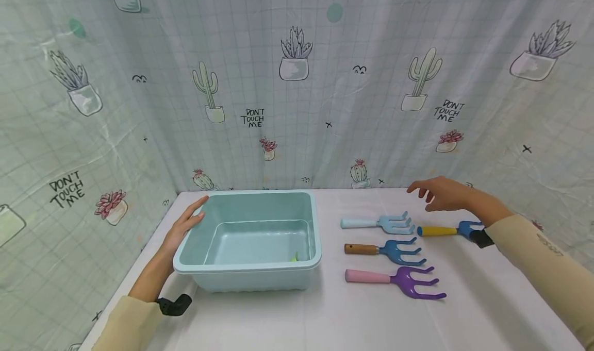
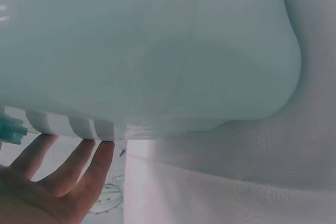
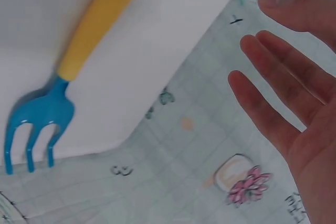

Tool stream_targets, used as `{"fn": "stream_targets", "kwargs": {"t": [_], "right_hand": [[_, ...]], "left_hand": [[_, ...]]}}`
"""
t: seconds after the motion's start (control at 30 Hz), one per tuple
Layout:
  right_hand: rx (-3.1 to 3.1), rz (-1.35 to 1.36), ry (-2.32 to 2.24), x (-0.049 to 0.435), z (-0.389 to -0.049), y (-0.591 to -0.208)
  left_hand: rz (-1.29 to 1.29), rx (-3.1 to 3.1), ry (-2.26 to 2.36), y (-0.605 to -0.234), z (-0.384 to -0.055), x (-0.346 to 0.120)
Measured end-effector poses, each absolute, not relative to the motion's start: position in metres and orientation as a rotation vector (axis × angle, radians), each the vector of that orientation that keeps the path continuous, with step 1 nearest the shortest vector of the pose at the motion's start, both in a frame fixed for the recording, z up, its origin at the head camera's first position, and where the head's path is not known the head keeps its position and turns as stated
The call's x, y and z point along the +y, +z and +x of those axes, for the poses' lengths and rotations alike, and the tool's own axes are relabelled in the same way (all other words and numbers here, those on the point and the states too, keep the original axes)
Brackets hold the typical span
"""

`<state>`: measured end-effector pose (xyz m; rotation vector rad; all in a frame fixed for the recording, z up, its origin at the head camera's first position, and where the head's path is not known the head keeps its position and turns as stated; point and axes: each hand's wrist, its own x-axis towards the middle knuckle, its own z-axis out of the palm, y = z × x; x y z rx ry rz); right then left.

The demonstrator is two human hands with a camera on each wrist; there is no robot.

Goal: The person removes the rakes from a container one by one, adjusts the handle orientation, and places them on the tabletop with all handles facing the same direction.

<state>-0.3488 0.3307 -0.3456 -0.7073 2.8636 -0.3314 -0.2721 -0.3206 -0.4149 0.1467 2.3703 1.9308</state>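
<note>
A pale blue plastic basin (image 1: 250, 268) stands at the left of the table. My left hand (image 1: 178, 232) lies against its left rim; in the left wrist view, extended fingertips (image 2: 105, 148) touch the outer wall. My right hand (image 1: 441, 194) hovers near the back right, fingers loosely bent and holding nothing. Nearest to it lies a hand fork with yellow handle and blue tines (image 1: 436, 231), partly hidden by the forearm. To its left are a light blue hand fork (image 1: 359, 223), a wooden-handled blue one (image 1: 362, 249) and a pink-handled purple one (image 1: 368, 276).
A small green thing (image 1: 294, 257) shows inside the basin, mostly hidden by the front rim. The white table (image 1: 325, 320) meets a cactus-printed curtain (image 1: 325, 93) at the back and sides.
</note>
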Motion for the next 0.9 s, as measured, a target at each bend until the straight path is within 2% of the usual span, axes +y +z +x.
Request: {"fn": "stream_targets", "kwargs": {"t": [0.57,0.9], "right_hand": [[2.917,-1.076,-0.293,0.24,-0.342,-0.293],[2.848,-1.201,-0.261,0.18,-0.346,-0.274]], "left_hand": [[0.102,2.445,1.84,-0.417,-0.272,-0.319],[0.135,2.41,1.895,-0.415,-0.272,-0.321]]}}
